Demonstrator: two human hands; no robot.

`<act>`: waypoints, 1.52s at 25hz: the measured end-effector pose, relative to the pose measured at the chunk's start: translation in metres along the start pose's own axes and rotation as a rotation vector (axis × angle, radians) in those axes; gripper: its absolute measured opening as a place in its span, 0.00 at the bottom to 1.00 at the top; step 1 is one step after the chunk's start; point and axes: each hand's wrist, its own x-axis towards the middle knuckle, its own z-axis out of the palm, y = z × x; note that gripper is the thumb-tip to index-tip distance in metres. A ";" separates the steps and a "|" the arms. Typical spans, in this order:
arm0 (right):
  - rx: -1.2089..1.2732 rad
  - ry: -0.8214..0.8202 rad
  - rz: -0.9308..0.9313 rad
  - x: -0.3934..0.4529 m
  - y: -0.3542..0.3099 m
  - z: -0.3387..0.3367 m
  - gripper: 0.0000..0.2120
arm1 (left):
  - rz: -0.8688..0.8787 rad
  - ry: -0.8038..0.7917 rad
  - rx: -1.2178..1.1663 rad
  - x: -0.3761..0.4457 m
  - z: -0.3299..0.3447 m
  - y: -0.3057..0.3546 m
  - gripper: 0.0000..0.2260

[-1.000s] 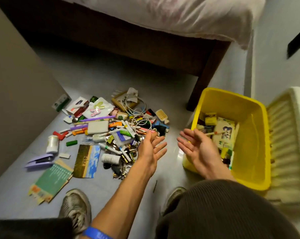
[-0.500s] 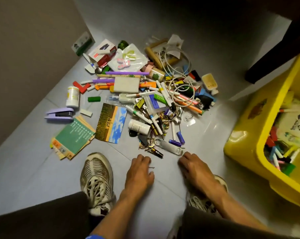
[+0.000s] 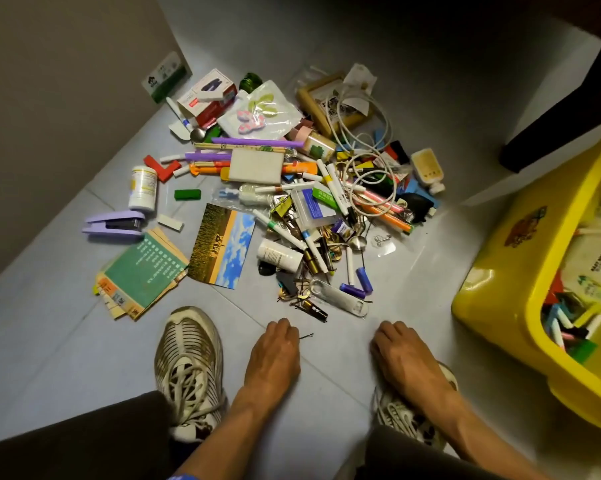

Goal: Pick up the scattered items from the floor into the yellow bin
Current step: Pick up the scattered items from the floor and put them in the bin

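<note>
A heap of scattered items (image 3: 313, 199) covers the grey floor: markers, cables, bottles, cards, a purple stapler (image 3: 114, 225), booklets (image 3: 140, 275) and a postcard (image 3: 223, 251). The yellow bin (image 3: 493, 306) stands at the right with markers and packets inside. My left hand (image 3: 275, 355) is down on the floor just below the heap, fingers curled, pinching a thin dark hairpin (image 3: 306, 336) that sticks out to its right. My right hand (image 3: 403, 355) rests on the floor nearby, fingers bent down, with nothing seen in it. A metal opener (image 3: 340, 299) lies just beyond both hands.
My two shoes (image 3: 188, 368) flank the hands, the right shoe mostly hidden under my right wrist. A beige wall (image 3: 50, 98) runs along the left. A dark bed leg (image 3: 551, 126) stands at the upper right, behind the bin.
My view dropped from the bin to the heap. Both hands, open palm-up in the air a second ago, came down to the floor below the heap and have stayed there.
</note>
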 end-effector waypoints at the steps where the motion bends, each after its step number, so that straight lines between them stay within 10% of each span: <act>1: -0.007 0.001 0.033 0.001 -0.004 0.002 0.15 | -0.016 -0.007 0.002 0.002 -0.001 0.003 0.11; 9: 0.684 0.380 0.336 0.042 -0.018 -0.026 0.14 | -0.311 0.197 -0.553 0.031 -0.030 0.030 0.02; 13: 0.766 0.248 0.594 0.084 -0.025 -0.050 0.38 | -0.618 0.294 -0.788 0.062 -0.044 0.019 0.24; 20: 1.310 0.149 0.480 0.117 -0.062 -0.052 0.28 | -0.715 0.161 -1.257 0.099 -0.042 0.077 0.18; 24: 1.636 0.197 0.533 0.114 -0.064 -0.046 0.20 | -0.696 0.132 -1.666 0.096 -0.045 0.076 0.09; 38: 1.869 0.429 0.316 0.043 -0.049 -0.147 0.13 | -0.285 0.096 -1.600 0.051 -0.141 0.142 0.11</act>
